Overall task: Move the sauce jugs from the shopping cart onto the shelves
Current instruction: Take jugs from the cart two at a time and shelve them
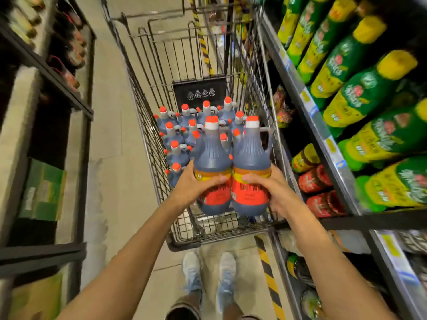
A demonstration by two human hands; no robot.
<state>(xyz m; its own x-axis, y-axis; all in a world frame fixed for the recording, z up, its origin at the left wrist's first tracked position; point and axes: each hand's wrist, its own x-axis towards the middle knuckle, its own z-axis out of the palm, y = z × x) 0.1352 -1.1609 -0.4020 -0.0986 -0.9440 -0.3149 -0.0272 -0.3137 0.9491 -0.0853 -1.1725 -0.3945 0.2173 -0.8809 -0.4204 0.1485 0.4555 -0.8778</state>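
I hold two dark sauce jugs with red caps and orange-red labels side by side above the near end of the wire shopping cart (147,125). My left hand (194,185) grips the left jug (211,155) around its label. My right hand (270,188) grips the right jug (250,155) the same way. The two jugs touch each other. Several more sauce jugs (182,132) stand upright in the cart's far half. The near part of the cart floor is bare wire.
Shelves (323,135) on the right, close beside the cart, carry green-and-yellow bottles (360,93) and red-labelled jars (316,179). Dark shelving (57,82) with a green carton (44,190) stands on the left. Yellow-black floor tape (268,271) runs by my feet.
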